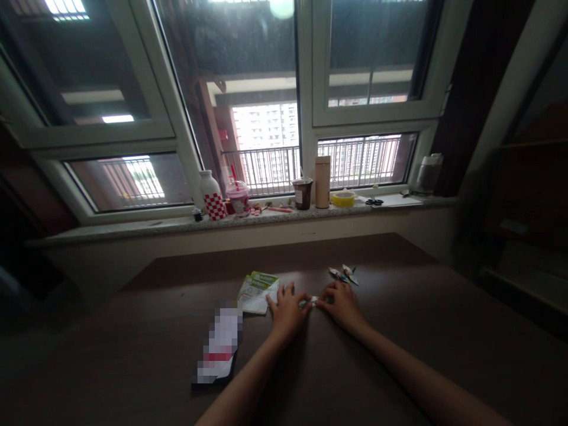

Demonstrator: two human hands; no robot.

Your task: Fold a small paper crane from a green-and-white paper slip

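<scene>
Between my two hands, low over the brown table, is a small whitish-green folded piece of paper (314, 301), mostly covered by fingers. My left hand (289, 309) pinches its left end, with some fingers spread toward the sheets beside them. The right end is pinched by my right hand (341, 303), fingers curled together. Just beyond my right hand lie pointed folded paper pieces (350, 274), white with coloured print. Left of my left hand, green-and-white printed paper sheets (255, 294) lie overlapping, partly against its fingertips.
A phone with a blurred-out screen (219, 346) lies left of my left forearm on the table (146, 331). Along the windowsill stand a checked bottle (213, 198), a pink drink cup (238, 200), a dark drink cup (302, 194), a tan flask (322, 182), yellow tape (343, 199) and scissors (374, 202).
</scene>
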